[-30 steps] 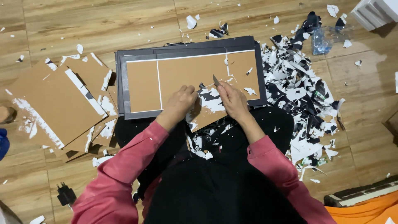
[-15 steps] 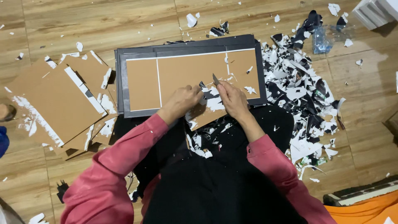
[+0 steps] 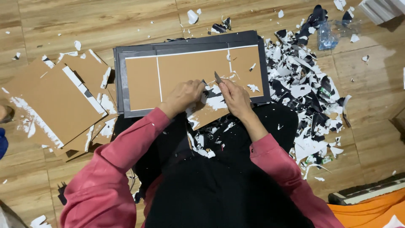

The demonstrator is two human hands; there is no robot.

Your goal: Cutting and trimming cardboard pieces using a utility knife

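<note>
The right hand grips a small grey metal scraper blade on the flat brown cardboard board on the person's lap, the left hand pinches a torn white paper strip, and keeping the blade low should lift paper cleanly.

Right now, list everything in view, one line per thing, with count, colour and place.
board: one, brown with dark grey border and white strips, on the floor ahead, under both hands.
blade: one, grey, in the right hand.
stripped boards: a stack, count unclear, brown with white remnants, at left.
paper scraps: many, black and white, heaped at right, some on the lap.
plastic wrapper: one, bluish clear, top right.
floor: wood-look brown.
orange cloth: one, bottom right.
left hand: on the board, pinching a peeling scrap.
right hand: holding the blade.
sleeves: two, pink-red.
</note>
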